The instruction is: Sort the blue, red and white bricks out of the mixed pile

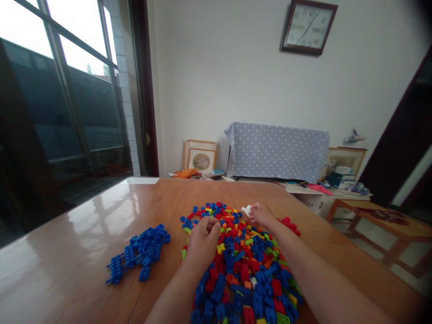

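A wide heap of toy building bricks in blue, red, orange, yellow and green spreads over the wooden table in front of me. Over the left part of the heap, my left hand is closed with its fingertips pinched together. Whatever those fingers hold, if anything, is hidden. At the heap's far right edge, my right hand has its fingers closed on some white toy bricks. A small group of red bricks lies just beyond my right forearm. Blue bricks form a separate pile to the left.
The glossy wooden table reaches toward a low cabinet, where a polka-dot cloth covers a wide object. Framed pictures lean on the wall. A wooden stool stands at the right, and a glass door at the left.
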`<state>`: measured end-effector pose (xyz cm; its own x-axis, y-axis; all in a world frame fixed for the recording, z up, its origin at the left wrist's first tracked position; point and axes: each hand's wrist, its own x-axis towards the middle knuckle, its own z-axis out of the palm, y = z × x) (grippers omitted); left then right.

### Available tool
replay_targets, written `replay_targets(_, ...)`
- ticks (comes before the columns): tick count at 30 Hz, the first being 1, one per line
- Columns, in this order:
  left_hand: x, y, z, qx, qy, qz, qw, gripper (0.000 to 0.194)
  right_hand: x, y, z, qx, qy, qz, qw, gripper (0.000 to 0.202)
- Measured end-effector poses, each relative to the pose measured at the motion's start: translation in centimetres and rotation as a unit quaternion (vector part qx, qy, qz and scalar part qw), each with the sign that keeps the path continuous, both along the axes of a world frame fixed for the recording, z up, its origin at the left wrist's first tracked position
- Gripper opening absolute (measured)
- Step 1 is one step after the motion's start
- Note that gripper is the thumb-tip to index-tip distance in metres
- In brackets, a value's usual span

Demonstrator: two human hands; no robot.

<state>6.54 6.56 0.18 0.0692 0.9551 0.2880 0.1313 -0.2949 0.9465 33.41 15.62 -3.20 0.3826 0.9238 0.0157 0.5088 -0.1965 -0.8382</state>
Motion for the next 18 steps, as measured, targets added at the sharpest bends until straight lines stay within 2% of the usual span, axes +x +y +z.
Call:
replay_targets(5,0.0,-0.1,0.2,0.006,0.014,0.009,1.000,0.021,1.9,-0.7,0.8,0.007,0.032,-0.038,0.999,0.012)
replay_targets(9,0.0,0.1,0.0,0.008,0.015,0.015,1.000,0.022,2.5,-1.6,0.8,-0.017,0.042,-0.036,0.998,0.011)
replay_targets(15,-0.1,0.4,-0.3,0.005,0.007,0.014,1.000,0.024,1.6,-1.5,0.4,-0.004,0.045,-0.046,0.998,0.010)
replay_targets(18,-0.2,0.3,-0.1,-0.002,-0.001,0.013,1.000,0.024,0.4,-1.0,0.4,0.005,0.045,-0.025,0.999,0.010)
